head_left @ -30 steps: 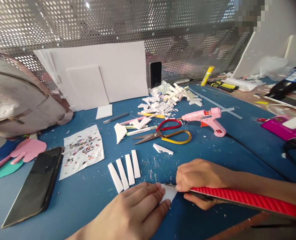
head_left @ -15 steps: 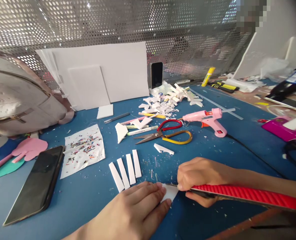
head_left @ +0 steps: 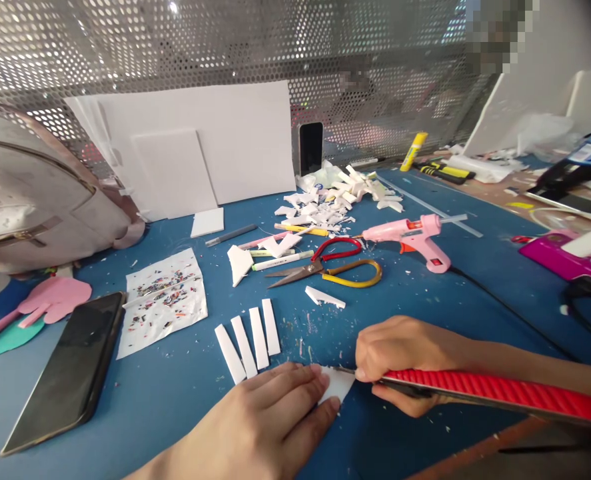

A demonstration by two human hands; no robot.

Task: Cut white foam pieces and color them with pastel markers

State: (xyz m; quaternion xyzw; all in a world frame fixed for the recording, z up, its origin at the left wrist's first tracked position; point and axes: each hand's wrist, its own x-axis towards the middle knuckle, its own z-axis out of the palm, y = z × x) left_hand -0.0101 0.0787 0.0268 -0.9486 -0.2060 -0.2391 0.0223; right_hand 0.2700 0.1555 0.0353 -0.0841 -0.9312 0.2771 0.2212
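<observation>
My right hand (head_left: pixel 400 353) grips a utility knife (head_left: pixel 475 389) with a ribbed red handle. Its blade tip points left and meets the upper edge of a small white foam board piece (head_left: pixel 339 385). My left hand (head_left: pixel 270 417) lies over that piece with its fingers stretched out flat, pressing it to the blue table; much of the piece is hidden beneath. Just beyond my left fingers, several white foam strips (head_left: pixel 258 338) lie side by side. Farther off are a white offcut (head_left: pixel 325 297) and scissors (head_left: pixel 322 269) with red and yellow handles, blades apart.
A pink glue gun (head_left: pixel 415 240) with a black cord lies right of the scissors. Behind are a heap of white scraps (head_left: pixel 330 207) and standing white boards (head_left: pixel 250 147). At left are a black phone (head_left: pixel 68 373), a speckled paper (head_left: pixel 168 300) and a backpack (head_left: pixel 40 193).
The view has shifted slightly, so the table items sit a little farther left. Both hands, the knife and the foam piece stay almost in the same place.
</observation>
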